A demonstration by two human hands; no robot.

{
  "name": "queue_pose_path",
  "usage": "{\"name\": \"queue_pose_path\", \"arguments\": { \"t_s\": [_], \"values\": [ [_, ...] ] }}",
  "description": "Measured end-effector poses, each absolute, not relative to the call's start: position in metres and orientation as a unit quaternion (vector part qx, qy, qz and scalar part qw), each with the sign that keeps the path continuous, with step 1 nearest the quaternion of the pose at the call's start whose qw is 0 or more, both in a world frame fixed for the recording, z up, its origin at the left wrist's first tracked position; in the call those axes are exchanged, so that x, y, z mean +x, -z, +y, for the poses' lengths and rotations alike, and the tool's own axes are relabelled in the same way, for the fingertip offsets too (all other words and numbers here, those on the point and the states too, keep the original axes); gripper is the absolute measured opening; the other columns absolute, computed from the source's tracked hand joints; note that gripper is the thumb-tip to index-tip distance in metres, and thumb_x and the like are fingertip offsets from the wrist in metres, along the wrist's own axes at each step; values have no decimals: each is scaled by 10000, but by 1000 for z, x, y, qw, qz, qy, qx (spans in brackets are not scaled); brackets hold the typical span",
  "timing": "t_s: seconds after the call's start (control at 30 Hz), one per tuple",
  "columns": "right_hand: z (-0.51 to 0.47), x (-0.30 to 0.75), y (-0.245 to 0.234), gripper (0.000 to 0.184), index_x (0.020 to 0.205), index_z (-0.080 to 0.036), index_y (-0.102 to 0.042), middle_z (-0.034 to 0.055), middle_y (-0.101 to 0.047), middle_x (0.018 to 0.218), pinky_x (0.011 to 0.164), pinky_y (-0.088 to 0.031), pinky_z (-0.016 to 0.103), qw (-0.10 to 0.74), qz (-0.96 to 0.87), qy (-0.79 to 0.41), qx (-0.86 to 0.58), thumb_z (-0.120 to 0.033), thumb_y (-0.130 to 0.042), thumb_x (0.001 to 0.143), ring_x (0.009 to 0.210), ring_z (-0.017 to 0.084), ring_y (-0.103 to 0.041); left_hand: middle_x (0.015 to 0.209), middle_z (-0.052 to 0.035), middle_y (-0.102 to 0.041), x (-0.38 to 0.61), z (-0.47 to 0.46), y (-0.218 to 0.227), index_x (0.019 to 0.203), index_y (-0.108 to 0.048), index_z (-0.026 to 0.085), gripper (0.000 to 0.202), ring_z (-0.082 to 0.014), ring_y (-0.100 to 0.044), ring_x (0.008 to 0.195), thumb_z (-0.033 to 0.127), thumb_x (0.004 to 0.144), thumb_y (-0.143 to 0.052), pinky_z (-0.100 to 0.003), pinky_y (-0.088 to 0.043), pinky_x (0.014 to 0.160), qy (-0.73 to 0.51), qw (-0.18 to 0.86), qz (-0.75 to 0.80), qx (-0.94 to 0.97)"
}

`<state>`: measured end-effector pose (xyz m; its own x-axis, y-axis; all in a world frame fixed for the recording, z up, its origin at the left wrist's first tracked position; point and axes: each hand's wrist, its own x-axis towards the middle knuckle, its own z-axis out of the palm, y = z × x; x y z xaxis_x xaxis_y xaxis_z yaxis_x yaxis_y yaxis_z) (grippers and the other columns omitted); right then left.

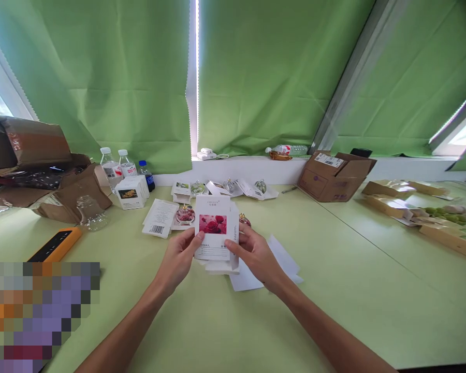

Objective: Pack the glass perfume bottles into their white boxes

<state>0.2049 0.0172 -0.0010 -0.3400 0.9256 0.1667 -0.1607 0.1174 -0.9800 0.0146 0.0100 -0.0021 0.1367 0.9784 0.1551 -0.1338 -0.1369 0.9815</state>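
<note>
Both of my hands hold a white product carton (213, 228) printed with red roses, upright and tilted slightly toward me. My left hand (176, 259) grips its left edge, and my right hand (254, 254) grips its right side. A glass ornament with red contents (185, 215) stands just behind the carton, and a second red one (245, 220) shows partly past its right edge. A barcoded leaflet (159, 220) lies to the left of my left hand. Loose white paper sheets (266, 267) lie under my right hand.
Several glass globes (229, 185) lie on papers along the back of the pale green table (334, 290). To the left are plastic bottles (109, 168), white cartons (132, 191), a glass jar (91, 213) and brown packaging (34, 147). An open cardboard box (334, 176) sits back right.
</note>
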Motion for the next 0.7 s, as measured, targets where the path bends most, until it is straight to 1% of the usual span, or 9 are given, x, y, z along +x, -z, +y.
{"name": "queue_pose_path", "arguments": {
  "t_s": [0.07, 0.13, 0.23, 0.33, 0.43, 0.5, 0.6, 0.7],
  "values": [
    [18, 207, 1, 502, 1261, -232, -543, 79, -672, 1139, 880, -525, 429, 469, -578, -580, -331, -382, -679, 801, 1003, 267, -646, 1019, -68, -697, 12, 10, 1, 1125, -655, 197, 389, -225, -641, 886, 434, 819, -621, -312, -503, 755, -510, 571, 373, 524],
    [19, 209, -1, 483, 1266, -228, -551, 80, -664, 1157, 895, -512, 435, 459, -579, -594, -319, -369, -662, 818, 1025, 271, -636, 1095, -89, -680, 9, 11, 0, 1178, -629, 199, 398, -242, -636, 961, 409, 841, -599, -325, -500, 790, -496, 611, 351, 507],
    [17, 211, -5, 438, 1264, -226, -563, 80, -654, 1177, 875, -511, 427, 448, -578, -613, -300, -346, -628, 848, 1027, 269, -630, 1164, -118, -655, 4, 12, -1, 1190, -628, 181, 387, -265, -615, 1040, 383, 866, -568, -344, -500, 816, -473, 648, 322, 503],
    [15, 212, -9, 401, 1250, -220, -581, 79, -640, 1196, 867, -509, 416, 442, -581, -621, -284, -318, -613, 863, 1050, 266, -612, 1191, -115, -645, 3, 13, -2, 1189, -630, 184, 372, -265, -600, 1079, 361, 867, -575, -358, -492, 859, -462, 652, 313, 513],
    [14, 213, -11, 385, 1236, -215, -597, 75, -650, 1169, 877, -502, 408, 445, -590, -614, -279, -312, -612, 863, 1054, 259, -604, 1178, -108, -654, 3, 13, -1, 1186, -627, 184, 374, -256, -610, 1061, 356, 856, -596, -364, -487, 881, -471, 636, 329, 515],
    [13, 212, -12, 375, 1226, -216, -607, 71, -664, 1132, 874, -499, 401, 443, -597, -607, -282, -322, -606, 865, 1031, 250, -611, 1161, -110, -661, 3, 14, 0, 1181, -622, 177, 379, -251, -621, 1037, 357, 848, -609, -361, -491, 869, -476, 623, 345, 516],
    [14, 212, -11, 343, 1179, -215, -637, 65, -681, 1061, 837, -503, 387, 438, -606, -598, -289, -357, -592, 870, 957, 235, -630, 1134, -107, -670, 4, 16, 3, 1149, -616, 172, 372, -241, -632, 1003, 356, 826, -638, -343, -503, 828, -490, 606, 364, 510],
    [15, 211, -8, 314, 1099, -206, -667, 55, -686, 969, 774, -508, 368, 436, -616, -584, -299, -403, -577, 872, 852, 216, -634, 1080, -97, -688, 5, 19, 6, 1076, -616, 169, 350, -230, -644, 955, 357, 788, -681, -318, -511, 775, -504, 595, 383, 496]
  ]
}}
